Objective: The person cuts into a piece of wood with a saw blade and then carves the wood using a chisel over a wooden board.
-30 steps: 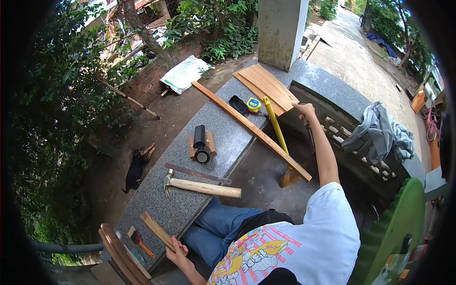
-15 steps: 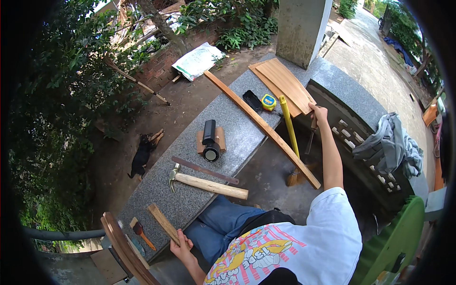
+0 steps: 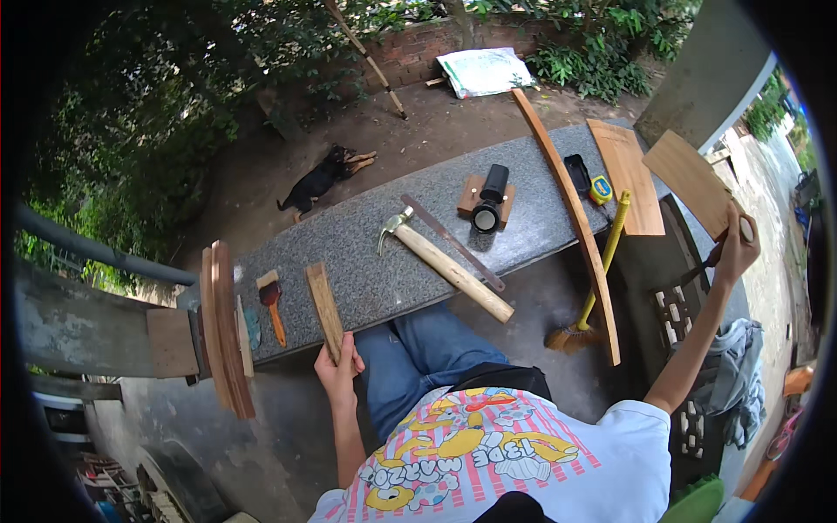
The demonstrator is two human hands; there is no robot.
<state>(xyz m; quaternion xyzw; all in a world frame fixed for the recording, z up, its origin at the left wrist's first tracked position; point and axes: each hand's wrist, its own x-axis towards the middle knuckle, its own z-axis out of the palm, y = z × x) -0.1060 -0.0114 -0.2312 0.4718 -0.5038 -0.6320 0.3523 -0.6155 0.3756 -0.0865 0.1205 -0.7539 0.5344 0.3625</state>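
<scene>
My left hand (image 3: 340, 364) is closed around the lower end of a short wooden strip (image 3: 323, 301), which stands up over the bench's near edge. Out to the far right my right hand (image 3: 739, 246) grips the corner of a thin wooden board (image 3: 690, 179), lifted off the bench. A dark, slim tool, which looks like a chisel (image 3: 715, 255), also sticks out from under that hand; its handle is mostly hidden. Another thin board (image 3: 629, 179) lies on the bench to its left. Between my hands rest a claw hammer (image 3: 449, 270) and a flat metal strip (image 3: 453, 240).
The granite bench (image 3: 384, 205) carries a paintbrush (image 3: 272, 305), a black cylindrical device (image 3: 490, 196) on a wooden block, and a tape measure (image 3: 601, 189). A long wooden bar (image 3: 571, 213) overhangs the near edge beside a yellow-handled broom (image 3: 606, 261). Curved wood pieces (image 3: 222, 322) stand left. A dog (image 3: 323, 179) lies beyond.
My right hand has raised one thin board off the other and carried it rightward. My left hand still holds the wooden strip. The view has turned, showing more of the left side.
</scene>
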